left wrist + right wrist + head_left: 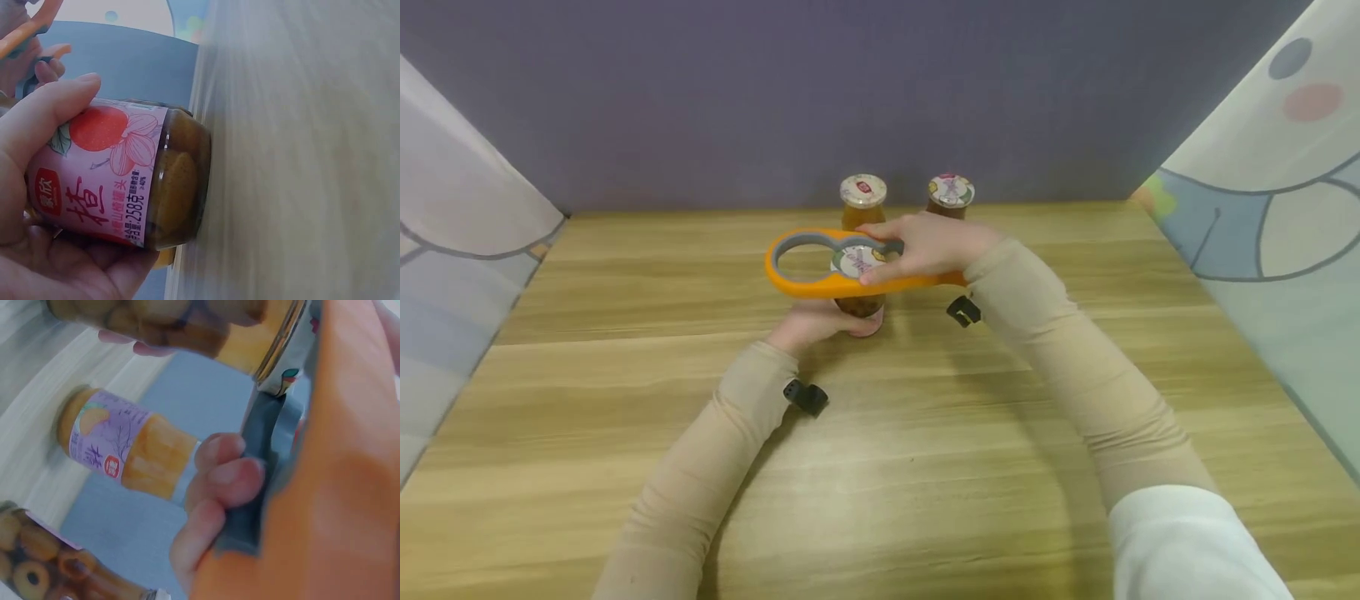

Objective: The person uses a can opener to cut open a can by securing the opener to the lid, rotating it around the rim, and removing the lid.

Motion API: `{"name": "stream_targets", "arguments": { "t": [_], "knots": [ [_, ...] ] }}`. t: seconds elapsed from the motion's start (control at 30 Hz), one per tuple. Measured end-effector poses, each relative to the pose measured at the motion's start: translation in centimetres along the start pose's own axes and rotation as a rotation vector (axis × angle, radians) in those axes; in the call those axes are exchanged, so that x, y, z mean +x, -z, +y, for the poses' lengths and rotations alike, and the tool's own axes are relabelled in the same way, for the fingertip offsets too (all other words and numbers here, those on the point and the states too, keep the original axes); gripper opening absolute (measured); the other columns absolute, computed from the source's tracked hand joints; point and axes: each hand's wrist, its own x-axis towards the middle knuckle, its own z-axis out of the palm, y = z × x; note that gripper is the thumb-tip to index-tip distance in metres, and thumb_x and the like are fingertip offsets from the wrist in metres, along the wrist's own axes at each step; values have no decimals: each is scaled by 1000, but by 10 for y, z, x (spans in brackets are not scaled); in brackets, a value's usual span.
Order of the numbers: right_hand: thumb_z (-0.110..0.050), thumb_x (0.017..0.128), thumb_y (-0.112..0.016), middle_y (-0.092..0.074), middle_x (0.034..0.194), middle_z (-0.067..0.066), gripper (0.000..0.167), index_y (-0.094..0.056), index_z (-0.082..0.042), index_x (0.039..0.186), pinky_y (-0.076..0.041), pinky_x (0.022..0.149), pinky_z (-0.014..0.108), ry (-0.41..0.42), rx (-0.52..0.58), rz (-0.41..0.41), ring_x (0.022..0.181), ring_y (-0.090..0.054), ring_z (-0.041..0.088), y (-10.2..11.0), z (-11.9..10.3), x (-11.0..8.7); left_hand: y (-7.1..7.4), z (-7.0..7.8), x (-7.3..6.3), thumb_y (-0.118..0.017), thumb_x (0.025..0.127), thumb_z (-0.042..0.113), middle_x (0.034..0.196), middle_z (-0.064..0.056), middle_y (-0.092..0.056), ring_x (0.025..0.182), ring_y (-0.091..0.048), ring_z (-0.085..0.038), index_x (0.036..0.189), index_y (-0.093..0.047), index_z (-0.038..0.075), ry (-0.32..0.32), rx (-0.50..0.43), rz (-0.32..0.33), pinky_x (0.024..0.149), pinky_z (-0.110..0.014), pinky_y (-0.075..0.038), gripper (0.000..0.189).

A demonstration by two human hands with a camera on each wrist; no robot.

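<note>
My left hand (pixel 811 323) grips a glass jar (pixel 178 181) with a pink label showing a red fruit, thumb on one side and fingers on the other. Its base is at or close to the wooden tabletop. In my right hand (pixel 936 242) is an orange jar opener (pixel 797 289) with grey-lined rings, held level over the jar. Through one ring shows the jar's patterned lid (pixel 853 261); in the right wrist view the lid's edge meets the grey lining (pixel 262 425). How tightly the ring fits cannot be told. The opener's right end is partly hidden under my right hand.
Behind my hands stand two more jars: one with orange contents and a purple label (pixel 109 434), the other with dark round fruit (pixel 44 556). A grey-blue partition (pixel 700 108) rises behind the wooden table (pixel 910 483). Cartoon-printed panels (pixel 1285 242) flank both sides.
</note>
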Motion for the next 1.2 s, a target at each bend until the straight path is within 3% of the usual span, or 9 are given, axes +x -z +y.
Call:
{"name": "stream_targets", "arguments": {
  "t": [0.17,0.3,0.43,0.57,0.77,0.93,1.2],
  "knots": [
    [-69,77,-60,-30,154,0,92,-21,-31,150,-28,113,38,8,39,8,139,-30,17,-7,6,-2,-4,-3,-2,-78,75,12,128,-3,-53,115,-47,-18,130,-48,11,11,-13,-13,107,-33,-32,63],
    [-61,75,-68,-51,136,2,87,-38,-19,144,-40,101,37,74,56,84,121,-48,18,-14,10,-7,-6,-3,-1,-77,76,10,128,-6,-55,114,-49,-19,129,-49,8,-3,-33,-46,106,-35,-34,60],
    [-53,70,-76,-58,121,1,78,-45,-15,130,-46,91,40,73,-54,142,106,-56,20,-17,8,-12,-6,-2,1,-77,76,9,128,-8,-55,115,-50,-22,128,-50,8,24,-38,-51,107,-38,-35,58],
    [-42,68,-73,-60,111,3,69,-45,-14,125,-49,80,39,25,-175,177,94,-57,21,-17,6,-13,-5,-1,1,-79,74,16,132,-3,-52,121,-46,-20,132,-48,11,83,-4,-4,109,-37,-31,65],
    [-34,65,-71,-60,101,1,63,-45,-12,119,-49,70,37,-6,-212,207,80,-55,21,-22,4,-8,-4,-3,1,-78,75,14,130,-7,-54,118,-48,-21,131,-47,9,76,-10,-15,108,-37,-32,64],
    [-38,66,-72,-63,105,3,61,-47,-12,116,-52,71,42,-19,-227,237,81,-59,21,-27,2,-5,-6,-6,1,-77,77,11,122,-9,-58,108,-51,-21,125,-52,6,48,-27,-33,104,-36,-36,55],
    [-49,70,-69,-65,99,4,57,-53,-13,112,-53,67,44,-5,-245,332,79,-62,22,-32,0,-5,-6,-3,0,-77,75,14,118,-8,-59,105,-52,-20,121,-56,6,76,0,19,102,-33,-37,51]
  ]
}}
